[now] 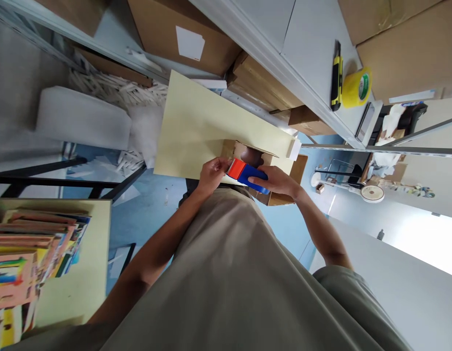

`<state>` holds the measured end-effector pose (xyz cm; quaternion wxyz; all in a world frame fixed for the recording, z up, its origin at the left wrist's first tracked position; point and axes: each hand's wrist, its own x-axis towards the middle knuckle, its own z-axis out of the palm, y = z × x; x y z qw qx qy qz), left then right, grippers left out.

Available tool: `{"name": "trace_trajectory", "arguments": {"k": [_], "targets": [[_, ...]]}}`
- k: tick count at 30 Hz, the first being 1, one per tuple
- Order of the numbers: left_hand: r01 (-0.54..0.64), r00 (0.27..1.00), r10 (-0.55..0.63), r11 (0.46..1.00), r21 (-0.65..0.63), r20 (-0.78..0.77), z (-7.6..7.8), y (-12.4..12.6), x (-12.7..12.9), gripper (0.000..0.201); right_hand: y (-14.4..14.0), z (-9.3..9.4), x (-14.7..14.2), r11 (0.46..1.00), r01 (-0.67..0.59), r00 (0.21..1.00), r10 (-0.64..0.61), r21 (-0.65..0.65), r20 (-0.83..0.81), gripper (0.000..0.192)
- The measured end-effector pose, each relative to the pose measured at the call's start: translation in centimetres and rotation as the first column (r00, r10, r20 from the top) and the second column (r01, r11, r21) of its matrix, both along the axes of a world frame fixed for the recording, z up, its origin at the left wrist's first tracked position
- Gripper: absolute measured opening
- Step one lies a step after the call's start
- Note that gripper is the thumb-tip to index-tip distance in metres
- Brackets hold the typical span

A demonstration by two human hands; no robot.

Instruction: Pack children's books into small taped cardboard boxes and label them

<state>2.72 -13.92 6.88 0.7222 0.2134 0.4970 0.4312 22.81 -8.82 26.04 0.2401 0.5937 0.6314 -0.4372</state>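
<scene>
My right hand (275, 180) is wrapped around the blue body of what looks like a hand-held tape dispenser (253, 176). Its red end points left, towards my left hand (213, 174). The fingers of that hand are closed in a pinch at the pale edge of the red end; whatever they hold is too small to make out. Just beyond both hands, an open cardboard box (229, 146) with raised flaps stands on the cream tabletop (197, 122). My hands and the dispenser hide part of the box's near side.
On the grey shelf (306, 48) at upper right lie a yellow-and-black utility knife (336, 80), a yellow tape roll (355, 88) and a phone-like device (365, 121). Large cartons (185, 34) line the back. Colourful flat packs (36, 243) are stacked on a lower-left table.
</scene>
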Motion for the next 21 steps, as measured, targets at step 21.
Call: {"name": "trace_trajectory", "arguments": {"k": [21], "targets": [[-0.177,0.984,0.180,0.975,-0.132,0.008,-5.4,3.5,2.5,0.042,6.4,7.6,0.6,0.979,0.075,0.968,-0.026,-0.190,0.248,0.075]]}}
